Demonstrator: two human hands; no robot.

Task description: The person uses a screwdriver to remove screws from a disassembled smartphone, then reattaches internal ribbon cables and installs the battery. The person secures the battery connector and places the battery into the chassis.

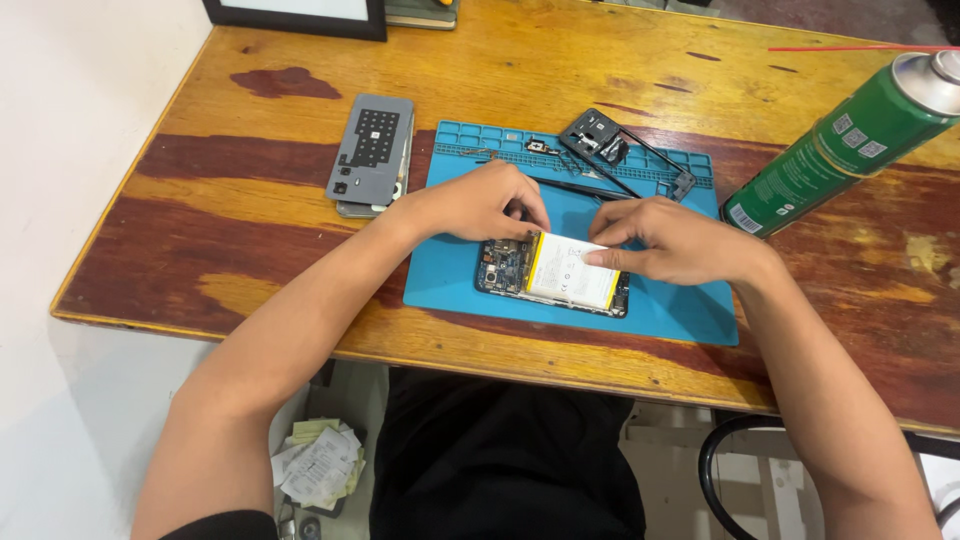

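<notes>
- Two hands are on the opened phone (505, 268), which lies flat near the front edge of the blue mat (670, 300), its long side running left to right.
- Your left hand (480, 203) sits over the phone's left end, right where the circuit board shows. Fingers are curled in tight, tips bunched at the top-left corner of the battery (572, 272). Can't tell if they're pinching anything, the knuckles hide it.
- Your right hand (672, 240) rests on the phone's right end, fingers fairly flat and close together, thumb tip pressing on the battery's right side. It's holding the thing down, not gripping it.
- That battery is white with a yellow strip along its left edge, sitting in the phone body.
- Up at the back of the mat there's a black frame piece (625, 150) lying tilted across the tray slots, plus some small bits beside it, too small to make out.
- Left of the mat, just touching its edge, is a grey back cover (370, 150) stacked on another flat part.
- Green spray can (835, 140) lies tilted on the wooden table (250, 200) to the right, near the mat's corner.
- A pile of paper slips (320, 462) is down on the floor by your left arm.
</notes>
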